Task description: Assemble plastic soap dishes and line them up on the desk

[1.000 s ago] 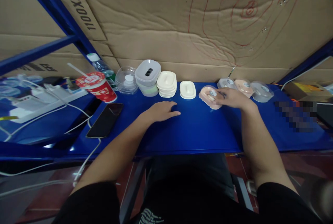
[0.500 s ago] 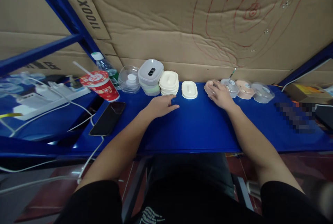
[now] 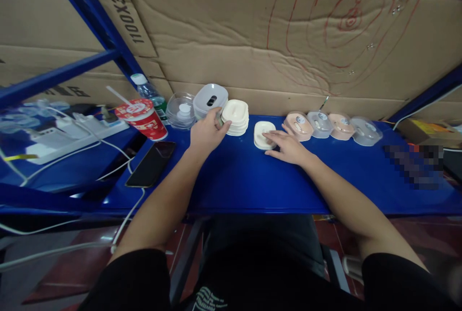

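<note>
My right hand [image 3: 288, 148] lies over a cream-coloured square lid [image 3: 260, 133] with a raised ridge, fingertips on its top and thumb at its near right edge. My left hand [image 3: 206, 132] is beside a stack of similar cream lids [image 3: 235, 113], thumb and forefinger apart at the stack's left side; whether they touch it I cannot tell. Behind that hand stand grey plastic containers [image 3: 207, 97], partly hidden by it. To the right of my right hand, a pink container [image 3: 303, 130] with a clear lid stands in a row with grey and pink ones [image 3: 339, 125].
A clear round-cornered bowl [image 3: 176, 116], a bottle [image 3: 144, 87] and a red paper cup with a straw [image 3: 147, 125] stand at the left. A phone [image 3: 149, 164], white cables and a power strip [image 3: 54, 142] lie nearer that side. A cardboard wall [image 3: 216, 36] closes the back.
My right hand has set the pink container back in the row, let go and moved left onto the single cream lid, which has shifted toward me. My left hand has risen to the lid stack.
</note>
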`<action>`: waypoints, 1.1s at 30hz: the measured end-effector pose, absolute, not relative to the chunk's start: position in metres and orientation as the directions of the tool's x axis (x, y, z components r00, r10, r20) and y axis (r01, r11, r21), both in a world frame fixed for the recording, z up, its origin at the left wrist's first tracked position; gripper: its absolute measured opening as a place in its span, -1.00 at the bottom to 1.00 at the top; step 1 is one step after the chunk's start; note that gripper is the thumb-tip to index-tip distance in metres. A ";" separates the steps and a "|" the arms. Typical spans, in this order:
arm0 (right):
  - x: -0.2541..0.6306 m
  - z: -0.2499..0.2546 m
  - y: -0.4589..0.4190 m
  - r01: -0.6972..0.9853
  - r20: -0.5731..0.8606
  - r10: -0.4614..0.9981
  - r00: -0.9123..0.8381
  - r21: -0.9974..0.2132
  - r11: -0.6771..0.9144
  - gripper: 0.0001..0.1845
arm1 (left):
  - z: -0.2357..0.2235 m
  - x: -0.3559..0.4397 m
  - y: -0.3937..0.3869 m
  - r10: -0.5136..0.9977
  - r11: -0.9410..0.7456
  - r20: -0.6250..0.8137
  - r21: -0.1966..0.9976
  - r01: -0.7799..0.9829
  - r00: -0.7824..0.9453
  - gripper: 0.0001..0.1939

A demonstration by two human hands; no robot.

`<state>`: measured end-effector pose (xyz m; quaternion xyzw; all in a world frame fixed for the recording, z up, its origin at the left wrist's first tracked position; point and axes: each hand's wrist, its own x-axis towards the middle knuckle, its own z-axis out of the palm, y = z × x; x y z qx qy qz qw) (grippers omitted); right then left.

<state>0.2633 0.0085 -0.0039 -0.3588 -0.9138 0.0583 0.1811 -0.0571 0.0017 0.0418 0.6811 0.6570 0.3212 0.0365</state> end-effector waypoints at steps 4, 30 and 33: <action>0.270 0.001 0.009 0.568 0.345 0.647 -0.680 -0.310 0.763 -0.25 | 0.046 -0.071 0.007 0.903 -0.011 0.386 0.462 0.887 -0.190 -0.36; 0.274 -0.004 0.017 0.546 0.422 0.809 -0.409 -0.597 0.587 -0.17 | 0.042 -0.058 -0.010 0.790 -0.529 0.542 0.366 0.766 0.287 -0.65; 0.276 -0.002 0.020 0.462 0.463 0.829 -0.313 -0.689 0.559 -0.11 | 0.043 -0.046 -0.020 0.761 -0.637 0.425 0.348 0.688 0.490 -0.63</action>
